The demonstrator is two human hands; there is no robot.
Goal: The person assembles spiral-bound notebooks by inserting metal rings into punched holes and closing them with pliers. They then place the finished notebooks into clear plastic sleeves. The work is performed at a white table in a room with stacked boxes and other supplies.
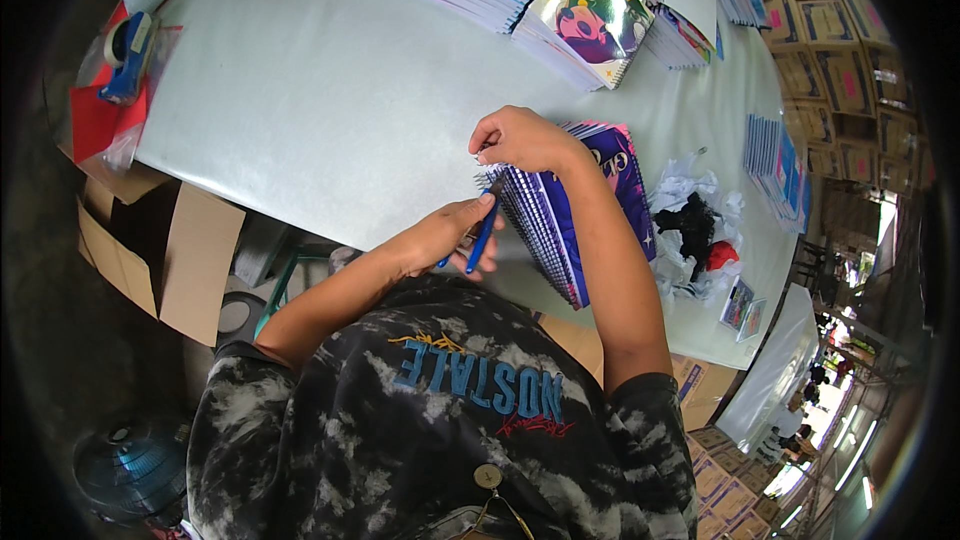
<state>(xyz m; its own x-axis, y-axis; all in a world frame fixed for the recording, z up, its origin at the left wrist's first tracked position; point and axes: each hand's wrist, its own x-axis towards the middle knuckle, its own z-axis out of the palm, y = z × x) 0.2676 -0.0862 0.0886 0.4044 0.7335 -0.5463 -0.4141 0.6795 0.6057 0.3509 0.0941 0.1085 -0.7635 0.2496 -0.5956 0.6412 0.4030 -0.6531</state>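
Observation:
My left hand (462, 232) is closed on blue-handled pliers (484, 237). Their dark jaws point away from me, at the top corner of a stack of spiral notebooks (620, 177). Purple and dark blue covers with pink edging show on the stack, and its wire spirals face left. Just beyond the jaws, my right hand (520, 140) is curled in a pinch over the wire ends; what its fingertips hold, if anything, is too small to make out. My right forearm crosses over the notebooks and hides part of the covers.
More notebook stacks (590, 15) stand along the table's (300, 90) far side. To the right lie crumpled white plastic with black and red scraps (690, 225) and another notebook pile (775, 175). A blue tape dispenser (128, 55) sits far left, above an open carton (190, 260).

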